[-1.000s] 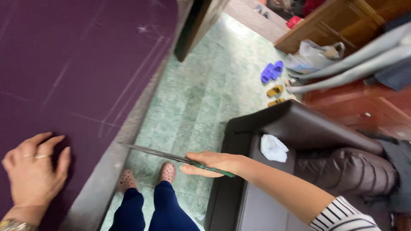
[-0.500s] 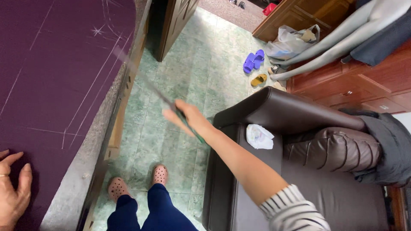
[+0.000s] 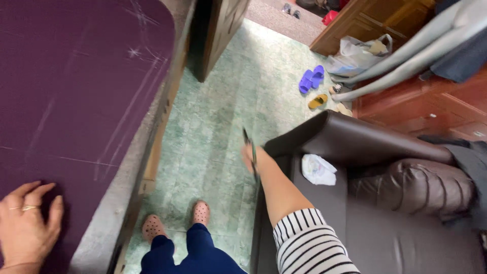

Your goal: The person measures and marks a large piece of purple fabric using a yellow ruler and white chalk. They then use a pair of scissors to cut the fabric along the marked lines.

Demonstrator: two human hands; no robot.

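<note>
- The left hand [image 3: 25,226] lies flat on the purple cloth [image 3: 76,86], fingers spread and loose; it grasps nothing. Rings are on two of its fingers.
- The cloth covers the table [image 3: 114,213] and reaches far ahead of the left hand. Pale chalk lines run over it, and one line passes just above the fingertips.
- The right hand [image 3: 252,158] is out over the floor, well apart from the left hand and to its right. It is closed around the green handle of a long thin tool [image 3: 249,147].
- The tool looks like scissors, but it is blurred and I cannot tell for sure. Its dark tip points up and away from the right hand.
- The right arm has a sleeve with black and white stripes [image 3: 309,241].
- Just right of the right hand stands a dark brown leather sofa [image 3: 355,142]. A small white cloth [image 3: 318,170] lies on its seat, near the forearm.
- Below and between the hands are the person's own feet in pink perforated shoes [image 3: 201,213], on the green tiled floor [image 3: 223,96].
- Far beyond the right hand, blue slippers [image 3: 311,79] and a plastic bag [image 3: 355,56] lie on the floor.
</note>
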